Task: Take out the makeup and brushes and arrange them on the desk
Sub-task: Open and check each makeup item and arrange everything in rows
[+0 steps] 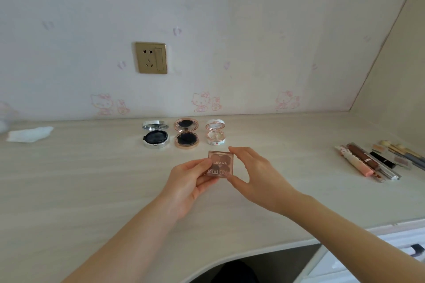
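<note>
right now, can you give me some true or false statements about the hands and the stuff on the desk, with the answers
1. The left hand and right hand both hold the square palette. True.
2. The silver compact, rose-gold compact and white compact are all closed. False: all three are open, with their lids raised.
3. The tubes and brushes lie at the right of the desk. True.
4. The white tissue lies between the compacts. False: it lies far to the left, apart from them.
</note>
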